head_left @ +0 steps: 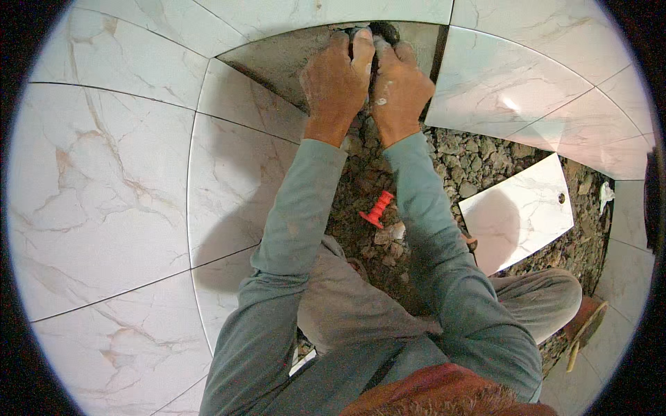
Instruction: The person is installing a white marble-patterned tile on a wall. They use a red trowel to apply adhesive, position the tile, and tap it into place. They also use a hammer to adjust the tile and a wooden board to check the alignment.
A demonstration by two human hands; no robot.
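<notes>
My left hand (336, 87) and my right hand (402, 90) are close together at the far edge of the gap in the tiling, over a bare grey cement patch (277, 59). Both hands are closed, fingers curled and thumbs near each other. What they grip is hidden behind the knuckles. Right beside the fingers of my right hand is a dark round hole (386, 32). Whitish dust marks both hands. Between my forearms, a red ribbed plastic handle (379, 209) lies on the rubble.
Marbled white wall tiles (111, 194) surround the rubble floor (468, 156). A loose cut tile (520, 215) with a small round hole lies to the right. At the lower right is a tool with a yellowish handle (576, 353). White scrap (606, 195) sits near the right edge.
</notes>
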